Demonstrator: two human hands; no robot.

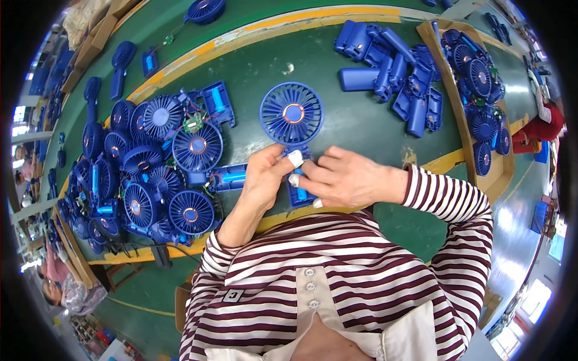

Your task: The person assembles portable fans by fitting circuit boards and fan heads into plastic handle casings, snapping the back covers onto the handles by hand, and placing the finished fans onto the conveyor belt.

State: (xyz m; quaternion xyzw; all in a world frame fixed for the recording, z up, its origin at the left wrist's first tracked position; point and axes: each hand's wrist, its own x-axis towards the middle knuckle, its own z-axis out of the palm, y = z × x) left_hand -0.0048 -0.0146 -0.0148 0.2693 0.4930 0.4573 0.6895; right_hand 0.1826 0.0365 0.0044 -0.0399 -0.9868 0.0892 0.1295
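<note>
A blue handheld fan (293,114) lies on the green table in front of me, its round grille away from my body and its opened handle toward me. A light-blue battery cell (301,191) shows in that handle. My left hand (265,174) pinches the handle near its neck from the left, with a white cover on the thumb tip. From the right my right hand (343,178) bends over the same handle, its covered fingertips pressed together at it. Any small part or wire between the fingertips is too hidden to make out.
Several blue fans with opened handles are heaped (147,162) at my left. Loose blue handle shells (391,69) lie at the far right. Beyond them stands a cardboard box (448,90) holding more fans. Another fan (205,10) lies across the yellow-edged strip. Other people sit at both sides.
</note>
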